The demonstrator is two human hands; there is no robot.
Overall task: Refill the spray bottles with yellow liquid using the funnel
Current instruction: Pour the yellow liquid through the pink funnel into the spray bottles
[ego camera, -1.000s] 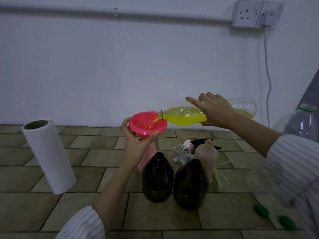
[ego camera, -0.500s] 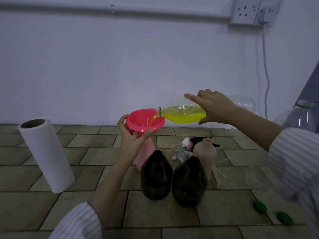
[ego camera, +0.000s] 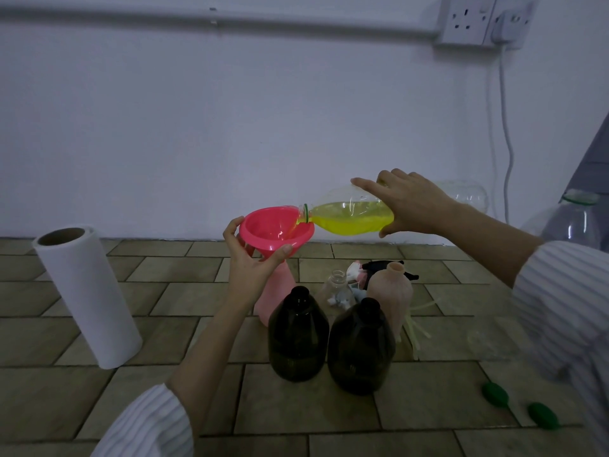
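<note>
A pink funnel sits in the neck of a pink spray bottle on the tiled floor. My left hand grips the funnel from below, thumb and fingers round its rim. My right hand holds a clear plastic bottle of yellow liquid tipped almost flat, its mouth over the funnel, and yellow liquid runs into the funnel. Two dark open bottles stand in front, a peach bottle and a small clear bottle behind them.
A paper towel roll stands at the left. Spray heads and thin dip tubes lie behind the bottles. Two green caps lie at the right front. A large clear bottle stands at the far right by the wall.
The clear bottle's base has risen a little, so the yellow liquid has run toward its neck. Both hands and the funnel stay in place.
</note>
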